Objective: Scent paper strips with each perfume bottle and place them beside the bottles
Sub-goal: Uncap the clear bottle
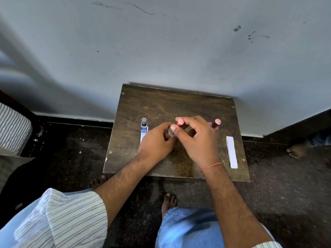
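Nearest you, your left hand [157, 140] curls round a small clear bottle [171, 132], and your right hand [197, 138] pinches its pink cap [180, 122] between thumb and forefinger at mid-table [161, 104]. The bottle's long axis tilts up and away from you. To the right, a stack of paper strips [231, 152] runs lengthwise near-to-far. Farther back stand the grey-capped bottle [144, 123], a strip [143, 135] beside it, and a pink-capped bottle [215, 124].

Striped white sleeve [59, 219], red wrist thread [211, 167], lt blue trousers [186, 228]
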### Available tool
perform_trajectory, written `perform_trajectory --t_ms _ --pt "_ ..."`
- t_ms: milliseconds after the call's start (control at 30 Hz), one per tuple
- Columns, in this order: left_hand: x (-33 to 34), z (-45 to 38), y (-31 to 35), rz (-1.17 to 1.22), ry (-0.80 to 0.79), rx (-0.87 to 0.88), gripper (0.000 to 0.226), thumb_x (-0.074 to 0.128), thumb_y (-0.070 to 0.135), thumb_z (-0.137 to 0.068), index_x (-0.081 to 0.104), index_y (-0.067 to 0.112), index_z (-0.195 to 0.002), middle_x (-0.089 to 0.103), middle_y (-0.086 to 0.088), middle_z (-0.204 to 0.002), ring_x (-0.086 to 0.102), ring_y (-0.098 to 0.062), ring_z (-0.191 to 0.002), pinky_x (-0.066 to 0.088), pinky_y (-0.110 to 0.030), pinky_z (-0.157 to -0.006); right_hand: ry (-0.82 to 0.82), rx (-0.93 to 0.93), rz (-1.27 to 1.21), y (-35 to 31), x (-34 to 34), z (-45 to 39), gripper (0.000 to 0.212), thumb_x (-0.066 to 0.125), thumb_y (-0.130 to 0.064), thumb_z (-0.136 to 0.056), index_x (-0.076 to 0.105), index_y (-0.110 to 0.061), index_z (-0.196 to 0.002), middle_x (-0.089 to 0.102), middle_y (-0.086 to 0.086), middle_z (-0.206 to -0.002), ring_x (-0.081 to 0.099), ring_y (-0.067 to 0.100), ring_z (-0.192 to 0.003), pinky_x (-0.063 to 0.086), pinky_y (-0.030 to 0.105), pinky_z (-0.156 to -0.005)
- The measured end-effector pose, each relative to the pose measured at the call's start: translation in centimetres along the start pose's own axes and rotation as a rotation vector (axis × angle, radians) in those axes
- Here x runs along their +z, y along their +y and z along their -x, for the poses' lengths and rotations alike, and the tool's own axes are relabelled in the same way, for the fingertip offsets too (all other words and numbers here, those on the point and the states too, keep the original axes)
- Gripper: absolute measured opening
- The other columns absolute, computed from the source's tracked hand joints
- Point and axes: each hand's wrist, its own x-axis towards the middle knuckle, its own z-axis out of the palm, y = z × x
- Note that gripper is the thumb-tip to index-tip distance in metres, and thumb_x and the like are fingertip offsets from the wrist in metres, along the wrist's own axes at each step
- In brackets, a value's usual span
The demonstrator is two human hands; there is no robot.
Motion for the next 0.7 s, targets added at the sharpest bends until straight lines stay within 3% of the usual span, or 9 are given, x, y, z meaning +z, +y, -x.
perform_trajectory --t_ms 67,133,200,300,367,500,600,667,700 --pt "0.0 -0.2 -0.1 -0.032 -0.008 -0.011 0.006 0.066 0.04 -0.098 0.068 0.038 -0.103 0.061 0.013 -0.068 0.058 -0.005 -0.063 0.049 -0.028 -0.062 0.019 0.003 -0.046 0.0 -0.1 0.0 0.023 0.084 -0.032 -0.091 0.083 -0.023 -0.113 0.07 -0.009 -0.105 0.066 0.01 -0.08 0.057 0.028 -0.079" --pt "-0.1 -0.2 -0.1 -0.06 -0.034 0.004 0.013 0.067 0.042 -0.098 0.064 0.033 -0.089 0.062 0.011 -0.068 0.058 -0.008 -0.061 0.049 -0.03 -0.06 0.037 0.011 -0.116 0.1 -0.2 -0.1 0.023 0.083 -0.03 -0.093 0.082 -0.022 -0.115 0.07 -0.008 -0.109 0.066 0.012 -0.074 0.06 0.032 -0.075" --pt "-0.3 -0.1 0.0 -0.106 -0.066 0.013 0.016 0.07 0.042 -0.097 0.062 0.034 -0.085 0.061 0.011 -0.068 0.057 -0.007 -0.061 0.045 -0.028 -0.058 0.045 0.043 -0.205 0.1 -0.3 -0.2 0.026 0.08 -0.032 -0.095 0.08 -0.025 -0.12 0.073 -0.008 -0.114 0.072 0.019 -0.076 0.065 0.044 -0.074" --pt "-0.6 0.2 0.0 -0.106 -0.11 0.013 0.011 0.074 0.048 -0.095 0.068 0.04 -0.099 0.065 0.015 -0.07 0.061 -0.002 -0.06 0.048 -0.024 -0.059 0.074 0.089 -0.277 0.1 -0.4 -0.1 0.034 0.076 -0.041 -0.096 0.075 -0.036 -0.129 0.077 -0.008 -0.115 0.075 0.03 -0.078 0.066 0.054 -0.074" --pt "-0.8 0.5 -0.1 -0.1 -0.131 0.018 0.022 0.076 0.051 -0.093 0.07 0.043 -0.112 0.068 0.017 -0.072 0.063 0.002 -0.058 0.054 -0.026 -0.062 0.084 0.115 -0.287 -0.2 -0.7 0.1 0.04 0.076 -0.045 -0.095 0.072 -0.039 -0.134 0.079 -0.008 -0.112 0.075 0.032 -0.08 0.066 0.054 -0.079" --pt "-1.4 1.1 -0.2 -0.159 -0.149 0.051 0.032 0.076 0.053 -0.091 0.071 0.04 -0.12 0.07 0.012 -0.076 0.065 -0.004 -0.063 0.062 -0.035 -0.069 0.058 0.146 -0.288 -1.0 -1.9 -0.2 0.032 0.082 -0.03 -0.094 0.069 -0.03 -0.123 0.081 -0.007 -0.111 0.078 0.023 -0.085 0.066 0.053 -0.08" --pt "-1.9 1.6 -0.1 -0.207 -0.182 0.088 0.018 0.076 0.051 -0.092 0.07 0.036 -0.099 0.069 0.006 -0.077 0.066 -0.011 -0.072 0.056 -0.036 -0.068 0.031 0.139 -0.176 -1.6 -3.0 -0.8 0.03 0.086 -0.026 -0.09 0.063 -0.026 -0.109 0.081 -0.01 -0.105 0.078 0.006 -0.085 0.065 0.032 -0.081" --pt "-2.2 1.9 0.0 -0.195 -0.198 0.109 0.016 0.077 0.05 -0.092 0.071 0.038 -0.102 0.07 0.006 -0.08 0.065 -0.009 -0.075 0.053 -0.032 -0.067 -0.015 0.11 -0.045 -2.1 -3.7 -1.4 0.03 0.088 -0.026 -0.088 0.065 -0.026 -0.106 0.079 -0.016 -0.1 0.073 -0.007 -0.09 0.053 0.009 -0.077" --pt "-2.3 2.1 -0.1 -0.186 -0.198 0.119 0.019 0.077 0.049 -0.092 0.072 0.039 -0.108 0.071 0.006 -0.081 0.065 -0.008 -0.076 0.053 -0.031 -0.068 -0.053 0.104 0.018 -2.3 -3.9 -1.9 0.029 0.089 -0.027 -0.087 0.066 -0.027 -0.105 0.078 -0.018 -0.099 0.071 -0.009 -0.091 0.049 0.005 -0.076"
